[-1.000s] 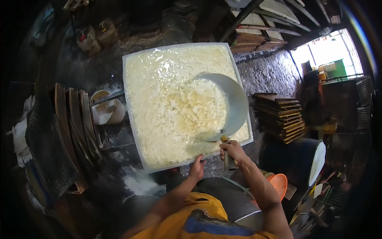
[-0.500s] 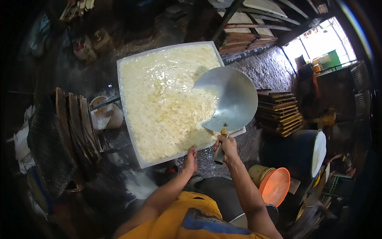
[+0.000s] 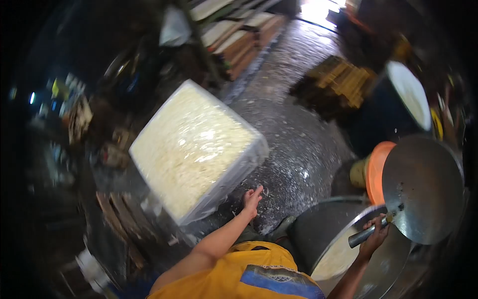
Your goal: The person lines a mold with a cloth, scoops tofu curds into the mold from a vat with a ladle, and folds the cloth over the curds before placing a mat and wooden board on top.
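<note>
My right hand (image 3: 377, 235) is closed round the metal handle of a large, round scoop (image 3: 428, 184). The scoop's bowl has dark specks near the handle and tilts above a big metal vat (image 3: 294, 226), close to an orange basin. Pale, wet contents (image 3: 341, 256) show inside the vat. My left hand (image 3: 252, 202) is in the air with its fingers apart, holding nothing, to the left of the vat. Just beyond it stands a square white tub (image 3: 236, 162), filled to near its rim with a pale yellow, curd-like mass (image 3: 191, 144).
The orange basin (image 3: 379, 164) stands beside a dark blue drum (image 3: 371, 122) with a white top. Behind them is a stack of wooden boards (image 3: 338, 84). More boards (image 3: 119, 214) stand at the left. The floor (image 3: 303, 154) looks wet.
The scoop has moved right and down with my right hand, from the curd-filled tub to above the vat. My left hand has left the tub's edge. The view has turned right.
</note>
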Available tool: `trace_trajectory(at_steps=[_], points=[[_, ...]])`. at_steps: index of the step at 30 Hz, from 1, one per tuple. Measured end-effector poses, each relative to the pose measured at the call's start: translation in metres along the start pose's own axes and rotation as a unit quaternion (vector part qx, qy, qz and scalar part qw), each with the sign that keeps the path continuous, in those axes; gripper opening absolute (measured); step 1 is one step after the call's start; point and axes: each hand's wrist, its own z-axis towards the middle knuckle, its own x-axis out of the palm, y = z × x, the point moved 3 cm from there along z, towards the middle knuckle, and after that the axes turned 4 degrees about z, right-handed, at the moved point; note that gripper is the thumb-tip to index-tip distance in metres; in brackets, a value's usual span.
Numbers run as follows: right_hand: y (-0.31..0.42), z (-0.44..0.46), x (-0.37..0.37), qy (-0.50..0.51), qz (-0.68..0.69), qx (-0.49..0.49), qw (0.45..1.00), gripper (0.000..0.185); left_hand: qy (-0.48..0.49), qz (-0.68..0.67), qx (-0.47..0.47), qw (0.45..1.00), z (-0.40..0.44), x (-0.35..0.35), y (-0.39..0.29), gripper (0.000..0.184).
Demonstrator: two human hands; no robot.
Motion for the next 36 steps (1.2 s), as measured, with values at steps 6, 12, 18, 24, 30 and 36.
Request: trace_trajectory(at_steps=[6, 12, 18, 24, 30, 36], points=[[-0.163, -0.04, -0.269, -0.236, 0.208, 0.163, 0.935, 0.014, 0.193, 0.399, 0.045, 0.895, -0.04, 0.151, 0.085, 0.029], [-0.414, -0.041, -0.321, -0.369, 0.43, 0.388, 0.727, 0.011, 0.229, 0.455, 0.092, 0.856, -0.129, 0.302, 0.147, 0.041], [-0.516, -0.056, -0.311, -0.537, 0.592, 0.381, 0.464, 0.006, 0.213, 0.463, 0.159, 0.846, -0.152, 0.346, 0.194, 0.045], [-0.557, -0.014, -0.398, -0.408, 0.536, 0.33, 0.662, 0.015, 0.168, 0.566, 0.198, 0.783, -0.17, 0.352, 0.191, 0.043], [-0.442, 0.03, -0.459, -0.387, 0.423, 0.293, 0.765, 0.011, 0.181, 0.543, 0.232, 0.786, -0.16, 0.343, 0.185, 0.036], [-0.238, 0.066, -0.457, -0.389, 0.177, 0.19, 0.884, 0.016, 0.203, 0.599, 0.331, 0.701, -0.181, 0.36, 0.185, 0.032]])
